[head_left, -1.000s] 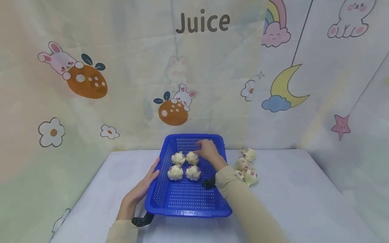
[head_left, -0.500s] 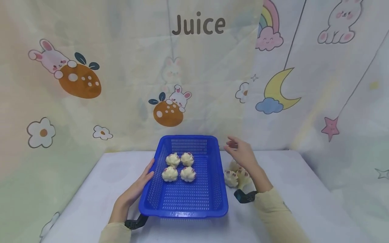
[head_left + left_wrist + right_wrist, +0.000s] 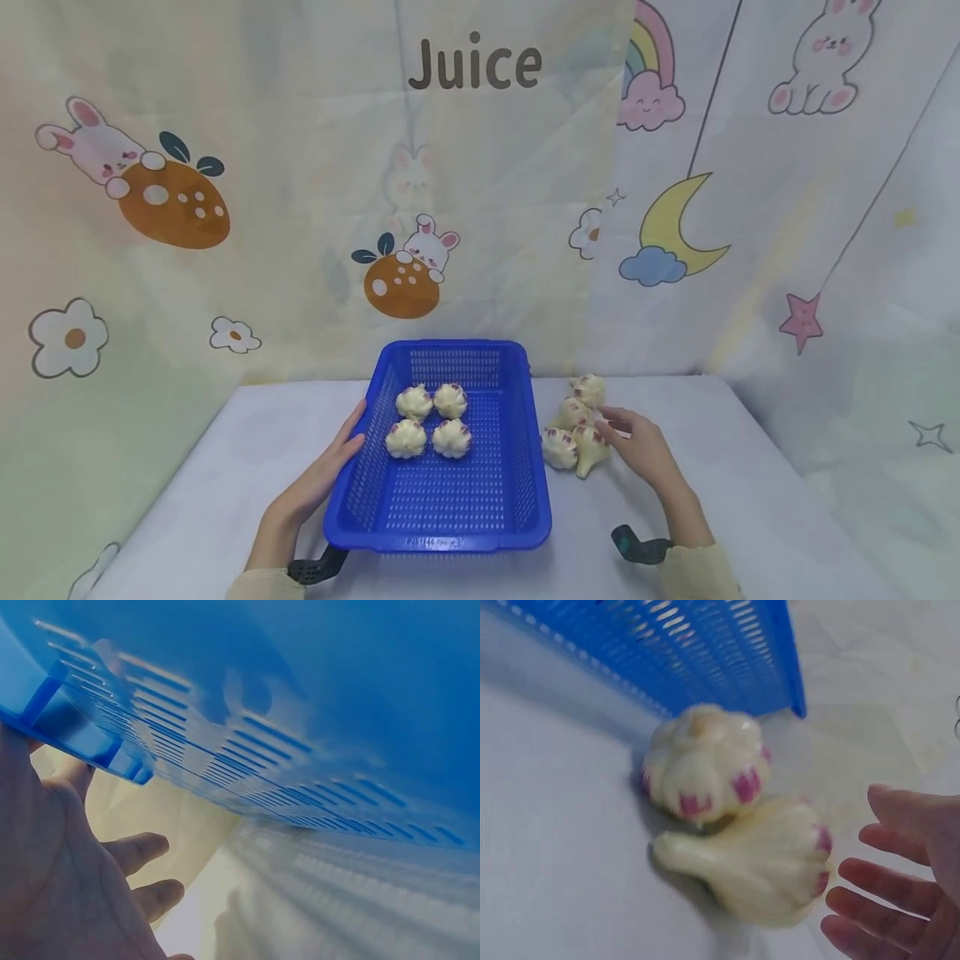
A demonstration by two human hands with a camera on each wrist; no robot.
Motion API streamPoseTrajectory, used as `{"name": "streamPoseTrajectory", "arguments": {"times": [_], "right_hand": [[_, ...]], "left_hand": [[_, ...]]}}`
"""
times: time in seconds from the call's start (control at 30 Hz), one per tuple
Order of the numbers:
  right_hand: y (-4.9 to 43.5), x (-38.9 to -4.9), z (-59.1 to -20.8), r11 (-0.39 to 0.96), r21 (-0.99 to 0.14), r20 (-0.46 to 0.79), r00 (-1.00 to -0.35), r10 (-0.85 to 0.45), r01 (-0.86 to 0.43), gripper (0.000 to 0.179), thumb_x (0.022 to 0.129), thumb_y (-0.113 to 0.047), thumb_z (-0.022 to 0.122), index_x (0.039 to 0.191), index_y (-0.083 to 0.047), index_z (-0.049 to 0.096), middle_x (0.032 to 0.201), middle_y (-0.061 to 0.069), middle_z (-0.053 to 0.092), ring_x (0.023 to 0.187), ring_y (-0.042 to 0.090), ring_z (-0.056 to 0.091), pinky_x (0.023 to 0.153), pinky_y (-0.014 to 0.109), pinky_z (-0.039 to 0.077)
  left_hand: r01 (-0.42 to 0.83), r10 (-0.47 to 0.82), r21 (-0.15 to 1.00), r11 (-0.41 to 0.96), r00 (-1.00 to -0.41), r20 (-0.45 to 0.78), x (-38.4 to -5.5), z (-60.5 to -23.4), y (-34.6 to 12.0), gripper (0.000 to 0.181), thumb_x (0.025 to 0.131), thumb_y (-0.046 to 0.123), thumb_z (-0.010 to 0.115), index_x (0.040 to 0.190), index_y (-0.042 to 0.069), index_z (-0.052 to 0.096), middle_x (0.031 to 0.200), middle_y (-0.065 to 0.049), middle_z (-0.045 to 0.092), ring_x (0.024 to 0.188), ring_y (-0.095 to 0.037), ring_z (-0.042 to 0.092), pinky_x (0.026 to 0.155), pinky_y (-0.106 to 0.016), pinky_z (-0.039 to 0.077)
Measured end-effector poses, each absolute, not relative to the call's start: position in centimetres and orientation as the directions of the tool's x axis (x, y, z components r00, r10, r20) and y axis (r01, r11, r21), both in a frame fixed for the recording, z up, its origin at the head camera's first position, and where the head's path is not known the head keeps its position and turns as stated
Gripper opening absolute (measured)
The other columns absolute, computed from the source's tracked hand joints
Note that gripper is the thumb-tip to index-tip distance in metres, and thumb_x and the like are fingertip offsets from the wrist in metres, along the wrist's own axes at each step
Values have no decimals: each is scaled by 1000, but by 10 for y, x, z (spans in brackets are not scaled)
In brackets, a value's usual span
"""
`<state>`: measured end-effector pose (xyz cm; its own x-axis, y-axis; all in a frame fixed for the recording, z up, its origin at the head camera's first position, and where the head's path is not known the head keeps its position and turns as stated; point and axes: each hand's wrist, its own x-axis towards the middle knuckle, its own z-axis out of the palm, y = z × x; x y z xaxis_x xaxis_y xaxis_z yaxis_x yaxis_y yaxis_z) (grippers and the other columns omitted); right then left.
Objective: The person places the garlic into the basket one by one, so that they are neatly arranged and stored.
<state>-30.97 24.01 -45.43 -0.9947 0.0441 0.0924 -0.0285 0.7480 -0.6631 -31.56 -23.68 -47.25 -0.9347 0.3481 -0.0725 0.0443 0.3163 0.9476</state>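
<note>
A blue plastic basket (image 3: 437,540) with slotted walls stands in the middle of the head view. Inside it, several garlic bulbs (image 3: 406,439) sit in two rows. My left hand (image 3: 307,487) rests against the basket's left side, fingers extended along the rim; the left wrist view shows spread fingers (image 3: 139,851) beside the slotted wall. To the right of the basket lies a group of garlic bulbs with purple patches. My right hand (image 3: 647,452) is at this group's right edge, fingers loosely extended next to the front bulb (image 3: 591,450), holding nothing. In the right wrist view that bulb (image 3: 757,862) lies on its side.
The white tabletop (image 3: 720,483) extends around the basket. A printed curtain (image 3: 510,250) with cartoon figures hangs right behind the table's back edge. Another garlic bulb (image 3: 587,389) lies at the back of the group, near that edge.
My right hand has come out of the basket, passed over its right wall and lowered beside the loose garlic. My left hand stays at the basket's side; the whole view has shifted slightly.
</note>
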Motion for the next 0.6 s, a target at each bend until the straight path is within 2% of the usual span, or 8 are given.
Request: {"name": "streamPoseTrajectory", "arguments": {"times": [0.17,0.4,0.6], "right_hand": [[243,-307,-462,733,-680,71,-997,40,-19,51,95,-38,55,133,-3,52,133,23,55,120,42,53,93,52,49],[253,-302,-459,738,-669,39,-995,-87,-91,51,93,-40,58,128,-3,57,126,20,61,113,38,60,92,49,50],[266,-291,-447,768,-630,6,-991,-137,-110,45,92,-36,60,123,-2,60,120,20,63,108,38,62,89,49,51]], "left_hand": [[45,340,943,330,-937,-75,-318,-476,-238,55,101,48,25,149,46,-1,161,3,-8,148,-33,-11,108,-70,-3],[57,342,943,329,-938,-63,-318,-477,-238,55,101,47,26,149,45,-1,161,1,-8,147,-34,-11,107,-70,-4],[59,345,944,324,-937,-60,-319,-478,-238,55,101,47,25,149,45,-1,161,0,-9,147,-35,-11,107,-71,-4]]}}
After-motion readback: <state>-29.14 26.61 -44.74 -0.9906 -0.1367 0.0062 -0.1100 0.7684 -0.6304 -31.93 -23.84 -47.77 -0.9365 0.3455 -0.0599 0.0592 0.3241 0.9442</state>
